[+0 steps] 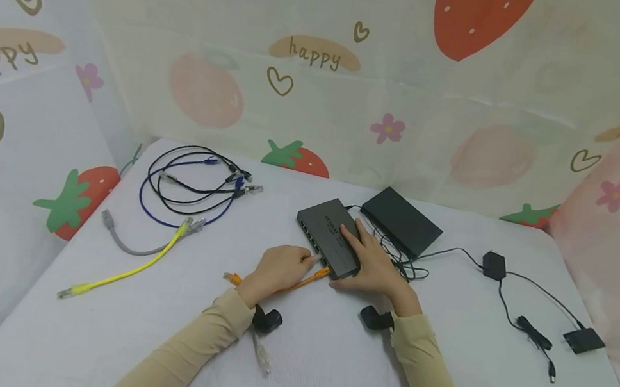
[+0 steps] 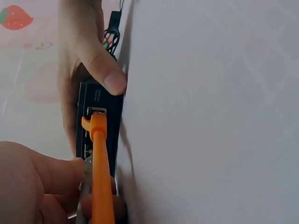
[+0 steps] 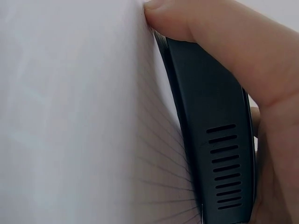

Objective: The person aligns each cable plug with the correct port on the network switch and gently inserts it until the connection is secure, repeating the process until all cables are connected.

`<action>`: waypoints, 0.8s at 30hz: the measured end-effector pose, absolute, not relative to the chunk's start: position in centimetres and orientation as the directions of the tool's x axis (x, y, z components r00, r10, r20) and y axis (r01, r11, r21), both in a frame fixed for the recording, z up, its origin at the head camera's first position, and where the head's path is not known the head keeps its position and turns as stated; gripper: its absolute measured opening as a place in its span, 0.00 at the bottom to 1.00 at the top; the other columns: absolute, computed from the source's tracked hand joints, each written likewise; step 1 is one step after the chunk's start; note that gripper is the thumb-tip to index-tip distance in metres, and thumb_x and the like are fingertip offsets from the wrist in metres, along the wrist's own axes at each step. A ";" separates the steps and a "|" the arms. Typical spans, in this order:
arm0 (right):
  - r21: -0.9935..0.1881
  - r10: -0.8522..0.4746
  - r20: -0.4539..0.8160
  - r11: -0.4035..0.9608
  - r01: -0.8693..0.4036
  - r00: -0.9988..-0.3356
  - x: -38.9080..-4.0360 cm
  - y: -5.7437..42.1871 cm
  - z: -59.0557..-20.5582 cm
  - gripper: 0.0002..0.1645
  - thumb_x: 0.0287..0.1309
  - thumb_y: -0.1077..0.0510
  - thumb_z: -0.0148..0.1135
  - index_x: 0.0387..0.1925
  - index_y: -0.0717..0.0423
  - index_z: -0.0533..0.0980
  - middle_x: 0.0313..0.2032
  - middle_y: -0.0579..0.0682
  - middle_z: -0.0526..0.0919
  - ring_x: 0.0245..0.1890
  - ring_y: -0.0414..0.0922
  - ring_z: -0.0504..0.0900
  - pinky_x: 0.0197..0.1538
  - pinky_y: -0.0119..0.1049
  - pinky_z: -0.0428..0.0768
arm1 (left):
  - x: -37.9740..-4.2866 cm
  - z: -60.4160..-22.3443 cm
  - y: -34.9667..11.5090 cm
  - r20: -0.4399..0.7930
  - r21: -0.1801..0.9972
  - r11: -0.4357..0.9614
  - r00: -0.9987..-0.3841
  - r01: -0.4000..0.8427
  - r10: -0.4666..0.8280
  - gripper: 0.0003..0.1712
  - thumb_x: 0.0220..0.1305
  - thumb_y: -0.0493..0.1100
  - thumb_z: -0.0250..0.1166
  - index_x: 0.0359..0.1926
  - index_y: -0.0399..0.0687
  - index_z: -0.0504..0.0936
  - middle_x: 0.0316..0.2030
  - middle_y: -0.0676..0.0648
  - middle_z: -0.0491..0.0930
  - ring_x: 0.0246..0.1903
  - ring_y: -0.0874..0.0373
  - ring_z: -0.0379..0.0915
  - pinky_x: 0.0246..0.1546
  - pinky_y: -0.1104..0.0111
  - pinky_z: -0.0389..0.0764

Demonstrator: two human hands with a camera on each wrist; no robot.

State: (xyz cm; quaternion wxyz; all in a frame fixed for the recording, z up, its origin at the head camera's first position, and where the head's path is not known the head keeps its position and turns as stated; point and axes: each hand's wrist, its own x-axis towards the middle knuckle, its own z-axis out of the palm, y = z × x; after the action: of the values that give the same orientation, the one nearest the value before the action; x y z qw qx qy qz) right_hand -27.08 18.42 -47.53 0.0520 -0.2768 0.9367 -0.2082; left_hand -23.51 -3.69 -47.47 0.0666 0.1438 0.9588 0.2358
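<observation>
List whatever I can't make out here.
Head view: any fine print on the flat dark gray box, too small.
Head view: part of the gray cable, hidden by the beige left sleeve.
Left wrist view: whether the translucent plastic plug is seated, behind the left hand.
Right wrist view: most fingertips of the right hand, behind the box.

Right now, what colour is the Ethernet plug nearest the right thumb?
Orange; the Ethernet plug shows best from the left wrist.
</observation>
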 end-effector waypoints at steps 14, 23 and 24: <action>-0.402 -0.531 0.022 0.771 -0.494 -0.847 -27.2 18.4 -47.7 0.68 0.31 0.32 0.72 0.72 0.41 0.48 0.72 0.56 0.39 0.69 0.60 0.50 0.61 0.61 0.58 | -24.6 -46.9 -3.8 -0.190 0.586 0.789 -0.915 0.185 0.355 0.22 0.71 0.55 0.45 0.31 0.50 0.80 0.32 0.49 0.78 0.46 0.50 0.73 0.58 0.44 0.58; -0.413 -0.528 0.017 0.770 -0.487 -0.849 -27.2 18.3 -47.7 0.68 0.30 0.32 0.72 0.71 0.41 0.48 0.72 0.55 0.39 0.69 0.60 0.48 0.62 0.62 0.57 | -25.2 -46.4 -3.8 -0.243 0.579 0.795 -0.893 0.179 0.379 0.21 0.71 0.53 0.47 0.24 0.51 0.76 0.25 0.51 0.74 0.37 0.53 0.72 0.53 0.45 0.60; -0.411 -0.527 0.017 0.771 -0.487 -0.850 -27.2 18.3 -47.7 0.68 0.30 0.31 0.72 0.71 0.41 0.48 0.72 0.55 0.39 0.69 0.60 0.48 0.62 0.61 0.57 | -25.2 -46.4 -3.7 -0.240 0.580 0.795 -0.895 0.178 0.376 0.20 0.71 0.53 0.47 0.25 0.51 0.76 0.25 0.51 0.74 0.35 0.53 0.72 0.51 0.48 0.62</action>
State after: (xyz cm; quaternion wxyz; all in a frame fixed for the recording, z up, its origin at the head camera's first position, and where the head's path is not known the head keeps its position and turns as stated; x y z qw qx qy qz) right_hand -27.23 18.30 -47.67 0.0495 -0.2697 0.9397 -0.2042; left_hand -25.24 -3.70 -46.40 0.1741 0.1488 0.9312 0.2835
